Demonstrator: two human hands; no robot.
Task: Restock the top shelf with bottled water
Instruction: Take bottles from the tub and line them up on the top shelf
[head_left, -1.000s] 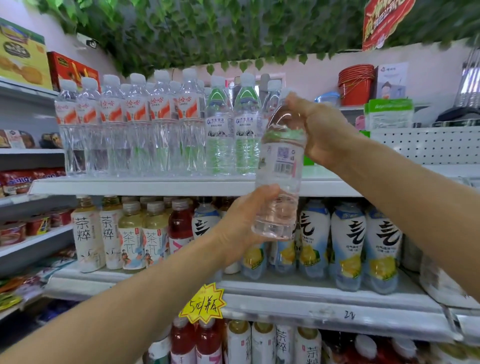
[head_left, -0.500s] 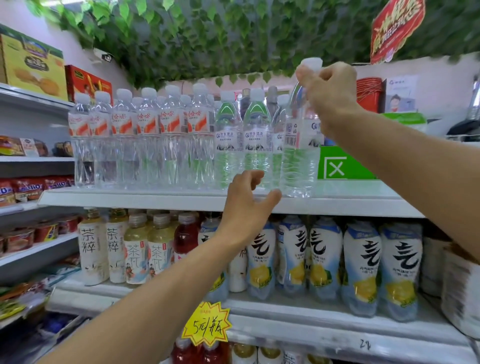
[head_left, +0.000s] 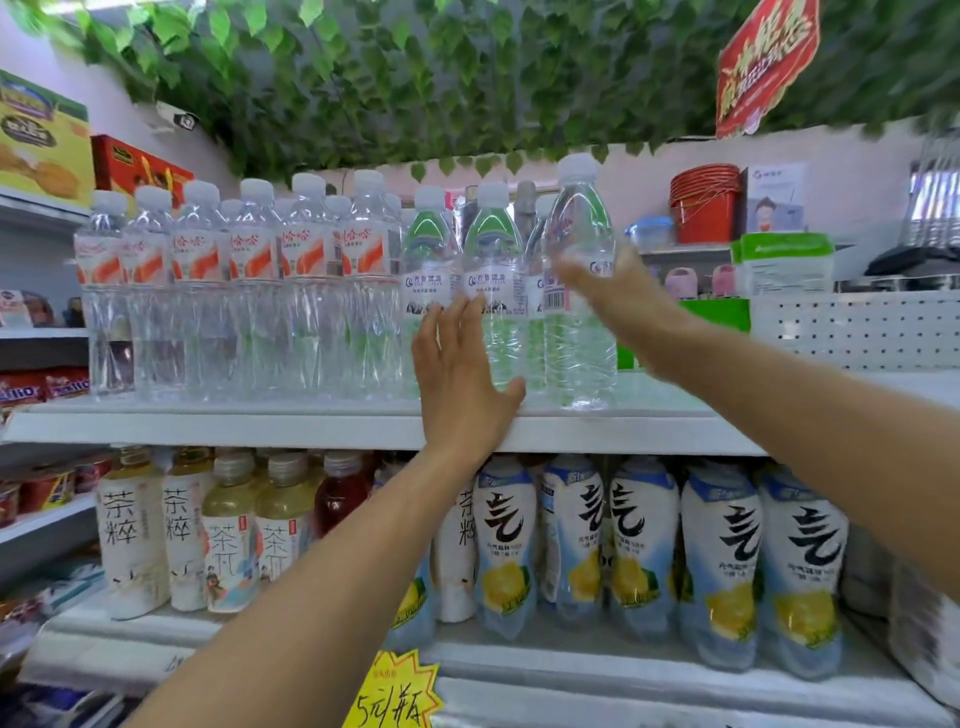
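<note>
Left hand (head_left: 462, 379) is reaching up with fingers straight and together, palm flat toward the green-label bottles (head_left: 491, 291) on the top shelf (head_left: 260, 423); whether it is touching them cannot be told. Right hand (head_left: 618, 306) is blurred, fingers extended and spread wide, lying against the side of the bottle (head_left: 579, 291), holding nothing. That bottle is standing upright at the right end of the front row, just beside the green-label ones. Red-label bottles (head_left: 249, 280) are filling the shelf's left part. Drinks (head_left: 719, 561) are standing on the shelf below.
</note>
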